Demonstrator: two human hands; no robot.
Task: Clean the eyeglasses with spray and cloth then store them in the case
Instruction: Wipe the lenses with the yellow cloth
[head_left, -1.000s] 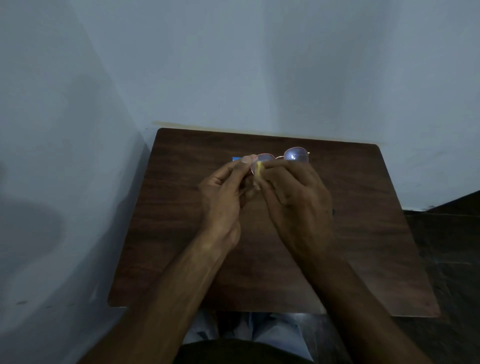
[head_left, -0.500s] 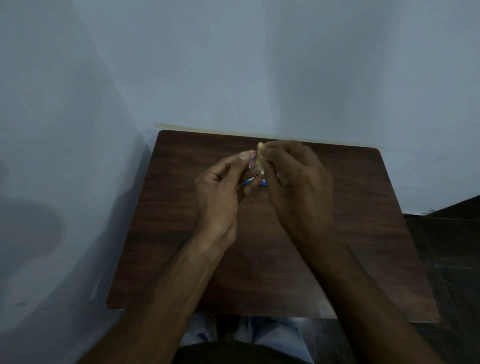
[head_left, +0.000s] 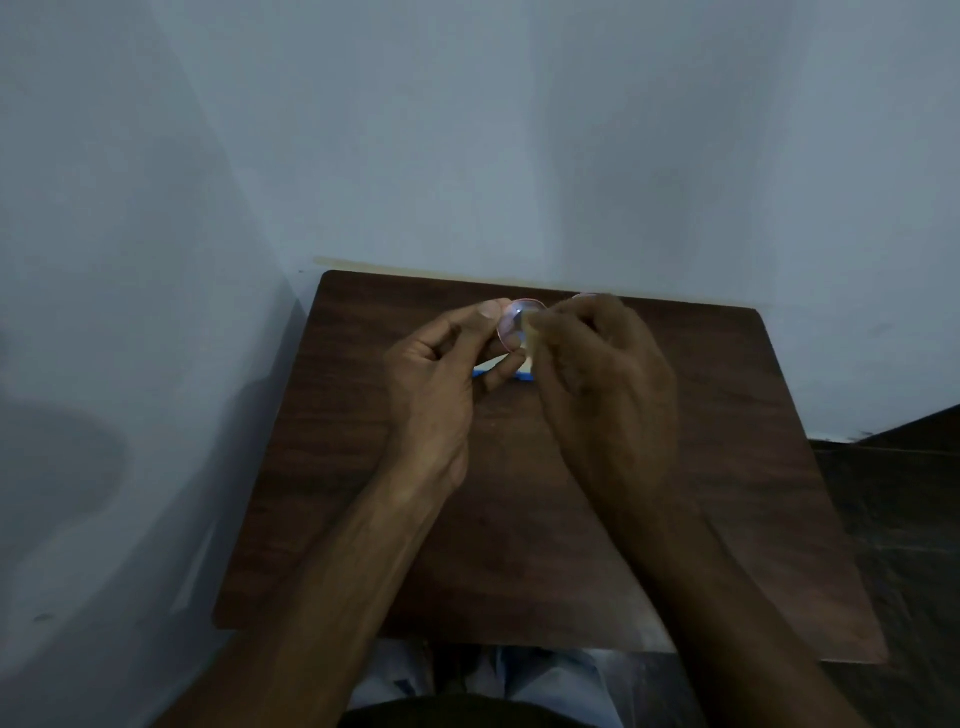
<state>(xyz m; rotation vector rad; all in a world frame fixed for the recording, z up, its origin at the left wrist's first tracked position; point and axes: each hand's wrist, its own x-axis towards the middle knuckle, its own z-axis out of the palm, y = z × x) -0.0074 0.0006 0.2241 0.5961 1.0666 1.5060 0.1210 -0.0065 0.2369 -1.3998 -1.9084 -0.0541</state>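
Wiping judged in progress: left hand (head_left: 441, 374) holds the eyeglasses (head_left: 517, 318) in a pinch grip, right hand (head_left: 608, 379) keeps a pinch grip on the cloth (head_left: 533, 340) against a lens; storage outstanding.

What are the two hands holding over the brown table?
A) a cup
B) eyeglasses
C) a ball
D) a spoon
B: the left hand pinches the eyeglasses at a round lens, and the right hand holds a pale cloth against it.
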